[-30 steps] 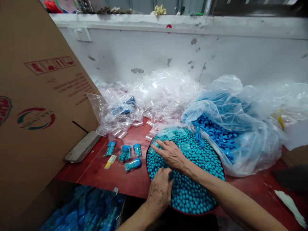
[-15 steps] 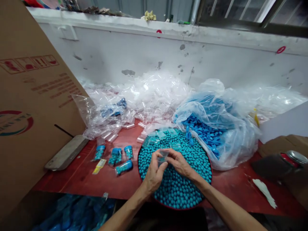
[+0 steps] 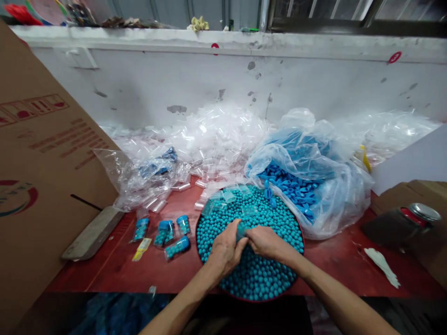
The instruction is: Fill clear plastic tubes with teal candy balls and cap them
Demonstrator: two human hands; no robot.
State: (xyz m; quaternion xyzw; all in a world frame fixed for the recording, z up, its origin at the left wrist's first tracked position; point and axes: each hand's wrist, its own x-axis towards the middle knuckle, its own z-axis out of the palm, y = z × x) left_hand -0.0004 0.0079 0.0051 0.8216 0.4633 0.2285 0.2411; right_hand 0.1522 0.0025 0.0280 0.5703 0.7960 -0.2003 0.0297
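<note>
My left hand (image 3: 225, 249) is closed round a small clear plastic tube (image 3: 241, 229) over a round red-rimmed tray (image 3: 303, 253) of teal beads (image 3: 260, 279). My right hand (image 3: 268, 243) is closed against the tube's right side, fingers curled down. What those fingers pinch is hidden. A few clear tubes lie on the beads toward the back. Left of the tray, several bead-filled tubes with blue caps, one of them a tipped tube (image 3: 177, 248), rest on the red table (image 3: 146, 277) beside a yellow-and-white label (image 3: 141, 249).
Behind the tray is a heap of clear tubes (image 3: 216, 139). A plastic bag (image 3: 335, 209) of blue caps (image 3: 293, 188) stands back right. At left are a cardboard box (image 3: 45, 153) and a flat grey bar (image 3: 92, 235). A can (image 3: 424, 212) stands at right near a white scrap (image 3: 382, 267).
My hands have come lower over the beads, and the right fingers have curled more tightly by the tube. The view has shifted slightly, moving the scene left.
</note>
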